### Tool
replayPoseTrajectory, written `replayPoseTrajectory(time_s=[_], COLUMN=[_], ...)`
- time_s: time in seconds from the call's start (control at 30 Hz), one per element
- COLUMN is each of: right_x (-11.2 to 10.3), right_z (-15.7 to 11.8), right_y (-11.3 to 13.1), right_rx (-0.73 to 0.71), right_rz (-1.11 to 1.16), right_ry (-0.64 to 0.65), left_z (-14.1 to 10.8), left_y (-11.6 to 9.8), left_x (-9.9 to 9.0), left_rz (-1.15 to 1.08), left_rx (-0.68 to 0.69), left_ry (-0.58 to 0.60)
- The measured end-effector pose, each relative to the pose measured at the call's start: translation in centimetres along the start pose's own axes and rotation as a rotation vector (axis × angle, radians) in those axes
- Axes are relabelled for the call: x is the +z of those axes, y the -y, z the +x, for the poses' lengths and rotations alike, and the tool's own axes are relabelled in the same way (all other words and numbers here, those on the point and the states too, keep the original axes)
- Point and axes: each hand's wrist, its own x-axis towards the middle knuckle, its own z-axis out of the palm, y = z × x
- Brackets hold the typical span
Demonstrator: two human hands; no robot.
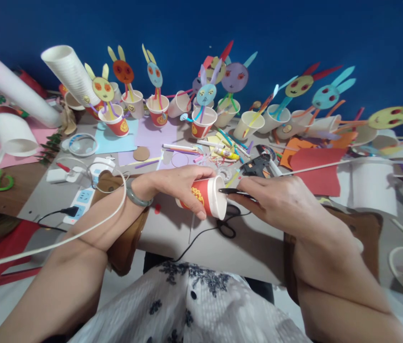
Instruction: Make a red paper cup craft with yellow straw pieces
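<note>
Your left hand [185, 186] is wrapped around a red-and-white paper cup [206, 195], thumb on the near side; the cup lies tipped over in that grip above the table [187, 252], mouth toward 3 o'clock. Your right hand [276, 202], at the cup's 3 o'clock, is closed around a slim dark tool [235, 191] whose pointed end meets the cup at its mouth; your fingers cover the rest, so you cannot tell its kind from here.

Reading the clock from that cup, you have a black cable loop [227, 229] just beside it at 5 o'clock. Near it, between 1 and 2, is a roll of clear tape [225, 176]; a yellow marker [227, 153] lies beyond at 1, and a black glue gun [254, 166] at 2. A brown disc [141, 153] rests at 10, and a white power strip [84, 196] at 9, beyond your left wrist's bracelet [139, 195]. Red paper [317, 171] spreads between 2 and 3.

Farther out at 12, a blue rabbit face [206, 95] stands above another red cup [204, 129]. An orange rabbit face [123, 71] rises at 11, and a stack of white cups [70, 71] leans between 10 and 11. Behind them at 12 runs the dark blue wall [172, 24].
</note>
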Motion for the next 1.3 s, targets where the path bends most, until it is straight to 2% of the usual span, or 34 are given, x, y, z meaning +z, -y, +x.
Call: replayPoseTrajectory(time_s=[0.33, 0.53, 0.6, 0.7, 0.8, 0.93, 1.07, 1.2, 1.3], right_x=[0.2, 1.0, 1.3, 1.7, 2.0, 2.3, 2.5, 3.1, 3.7], right_z=[0.1, 0.1, 0.3, 0.9, 1.5, 1.9, 2.0, 2.0, 2.0], right_y=[-0.2, -1.0, -1.3, -1.6, -1.7, -1.5, -0.9, -0.5, -0.5], right_rx=[-0.061, -0.014, 0.088, 0.346, 0.486, 0.492, 0.510, 0.543, 0.489], right_rz=[0.050, 0.117, 0.203, 0.434, 0.736, 0.998, 1.136, 1.320, 1.392], right_ry=[-0.060, -0.123, -0.218, -0.386, -0.426, -0.332, -0.254, -0.336, -0.399], left_z=[-0.1, -0.2, -0.1, 0.0, 0.2, 0.3, 0.3, 0.2, 0.2], left_y=[-0.7, -0.8, -0.8, -0.7, -0.7, -0.5, -0.3, -0.2, -0.2], left_x=[0.1, -0.1, -0.1, -0.1, -0.1, 0.1, 0.3, 0.5, 0.6], left_rz=[-0.151, -0.105, -0.084, -0.076, -0.108, -0.147, -0.203, -0.325, -0.435], left_rx=[-0.038, -0.007, 0.016, 0.058, 0.119, 0.205, 0.218, 0.214, 0.205], left_ry=[-0.003, -0.031, -0.070, -0.134, -0.174, -0.232, -0.216, -0.242, -0.256])
